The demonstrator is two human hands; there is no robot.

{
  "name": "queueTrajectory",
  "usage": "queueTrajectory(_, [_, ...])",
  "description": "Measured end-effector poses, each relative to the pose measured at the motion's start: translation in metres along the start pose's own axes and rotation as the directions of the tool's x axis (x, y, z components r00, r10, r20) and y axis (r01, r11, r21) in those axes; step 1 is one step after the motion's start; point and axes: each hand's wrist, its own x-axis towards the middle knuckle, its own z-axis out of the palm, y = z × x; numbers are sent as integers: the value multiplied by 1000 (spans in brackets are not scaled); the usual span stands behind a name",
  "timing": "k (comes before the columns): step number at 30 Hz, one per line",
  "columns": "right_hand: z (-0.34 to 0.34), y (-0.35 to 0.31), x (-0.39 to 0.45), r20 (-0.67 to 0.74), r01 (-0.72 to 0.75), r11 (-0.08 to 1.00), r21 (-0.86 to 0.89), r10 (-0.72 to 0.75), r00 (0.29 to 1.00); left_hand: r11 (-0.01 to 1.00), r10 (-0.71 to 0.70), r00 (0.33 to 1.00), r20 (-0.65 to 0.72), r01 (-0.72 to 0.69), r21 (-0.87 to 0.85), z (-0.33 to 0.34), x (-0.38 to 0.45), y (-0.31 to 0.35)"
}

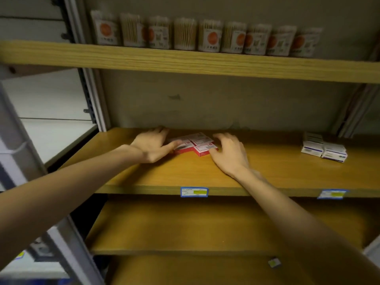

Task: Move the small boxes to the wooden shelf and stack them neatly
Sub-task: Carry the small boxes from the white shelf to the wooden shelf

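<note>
Small red-and-white cardboard boxes (193,144) already grouped on the brown wooden shelf (267,171), flanked at 9 and 3 o'clock by spread left hand (152,146) and right hand (230,154); squaring-up apparently remains.

Both bare forearms extend forward, converging toward twelve o'clock. Left hand (151,144): palm down, wrist bent slightly, fingers extended and held together, thumb pointing toward three o'clock. Right hand (230,154): palm down, fingers loosely curled and spread, thumb angled toward nine o'clock. Neither hand is closed in a grasp. The hands are near each other, not touching.
</note>
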Motion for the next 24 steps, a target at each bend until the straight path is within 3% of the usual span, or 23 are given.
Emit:
queueTrajectory(7, [7, -36, -9, 67, 246, 968, -44, -243, 968, 989, -31, 997, -73, 41, 139, -13, -39, -23])
queueTrajectory(16, [19, -114, -49, 39, 453, 881, 135, -461, 886, 947, 201, 943, -264, -119, 298, -38, -138, -65])
queueTrajectory(20, [23, -152, -72, 60, 567, 812, 137, -578, 814, 887, 282, 918, -278, -139, 440, -52, -187, -83])
queueTrajectory(24, [26, -187, -93, 28, 692, 694, 199, -710, 704, 880, 271, 881, -387, -64, 470, -67, -235, -102])
